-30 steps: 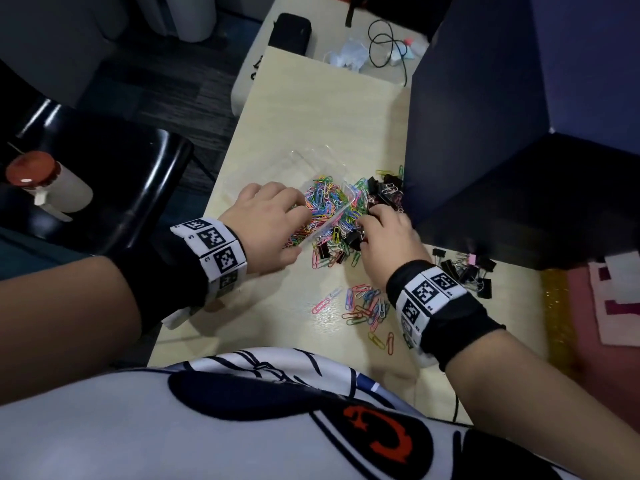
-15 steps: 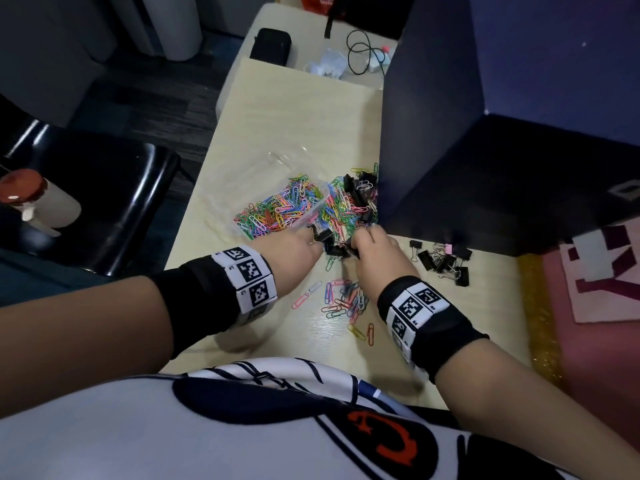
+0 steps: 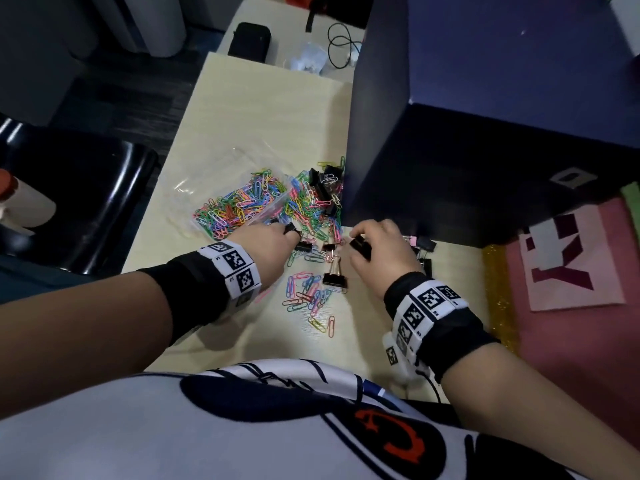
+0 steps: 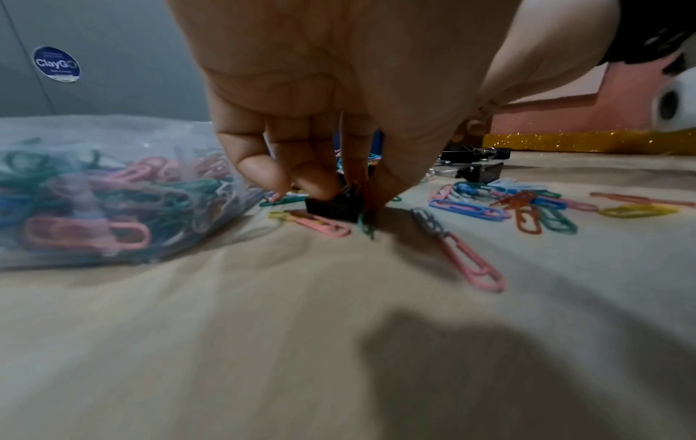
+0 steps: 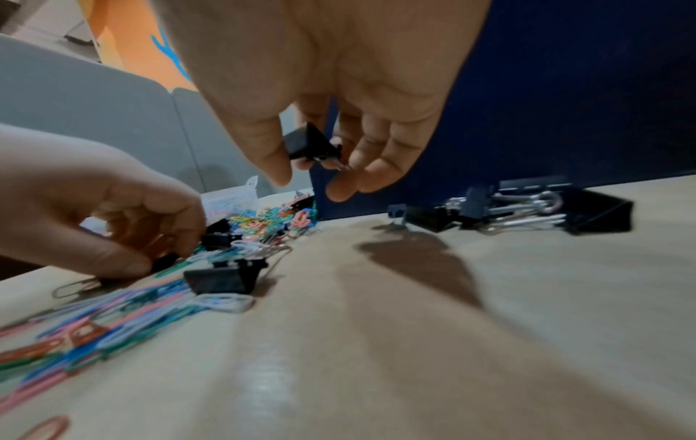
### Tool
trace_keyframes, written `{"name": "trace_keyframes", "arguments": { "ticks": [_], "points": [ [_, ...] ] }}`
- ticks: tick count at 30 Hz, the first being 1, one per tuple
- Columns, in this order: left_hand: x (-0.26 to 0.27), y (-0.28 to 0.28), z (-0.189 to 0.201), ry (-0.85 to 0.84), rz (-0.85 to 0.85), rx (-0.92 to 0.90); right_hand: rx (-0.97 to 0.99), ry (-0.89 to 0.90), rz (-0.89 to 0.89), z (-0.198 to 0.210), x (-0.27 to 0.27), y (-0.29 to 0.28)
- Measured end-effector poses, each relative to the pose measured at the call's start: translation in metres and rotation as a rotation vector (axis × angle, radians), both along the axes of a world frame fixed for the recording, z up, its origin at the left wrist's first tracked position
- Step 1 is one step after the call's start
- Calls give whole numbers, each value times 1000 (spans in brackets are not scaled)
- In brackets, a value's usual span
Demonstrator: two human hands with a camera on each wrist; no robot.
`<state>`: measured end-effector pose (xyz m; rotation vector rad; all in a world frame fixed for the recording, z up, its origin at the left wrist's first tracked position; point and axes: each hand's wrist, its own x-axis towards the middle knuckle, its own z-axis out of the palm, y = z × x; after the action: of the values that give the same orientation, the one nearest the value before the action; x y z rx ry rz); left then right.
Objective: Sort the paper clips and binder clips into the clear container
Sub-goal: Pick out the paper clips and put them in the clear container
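The right hand (image 5: 339, 113) is pinching a black binder clip (image 5: 310, 146) up off the table (image 3: 263, 109), close to the dark blue box (image 3: 450, 150). The left hand (image 3: 268, 249) is pinching another small binder clip (image 4: 333, 205) on the tabletop, just beside the clear bag (image 4: 75, 193) of paper clips (image 3: 239, 206). Loose clips (image 3: 308, 292) are lying between the wrists, and bare table is showing behind the bag.
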<state>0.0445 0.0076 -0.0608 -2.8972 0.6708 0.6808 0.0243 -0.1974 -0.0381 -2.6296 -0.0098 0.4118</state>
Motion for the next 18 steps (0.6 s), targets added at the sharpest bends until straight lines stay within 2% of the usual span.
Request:
{"name": "trace_keyframes", "arguments": {
  "ticks": [5, 9, 12, 15, 18],
  "points": [
    [2, -7, 5, 21, 7, 17, -182, -55, -169, 1, 1, -28],
    [2, -17, 11, -43, 19, -15, -396, -63, -182, -5, -6, -35],
    [0, -26, 12, -91, 39, -57, -329, -91, 19, -6, -11, -24],
    [-4, -30, 7, -145, 17, -28, -217, -16, 345, -9, -17, -6],
    [-4, -28, 3, -138, -18, 28, -246, 79, 507, -16, -19, 7]
  ]
}}
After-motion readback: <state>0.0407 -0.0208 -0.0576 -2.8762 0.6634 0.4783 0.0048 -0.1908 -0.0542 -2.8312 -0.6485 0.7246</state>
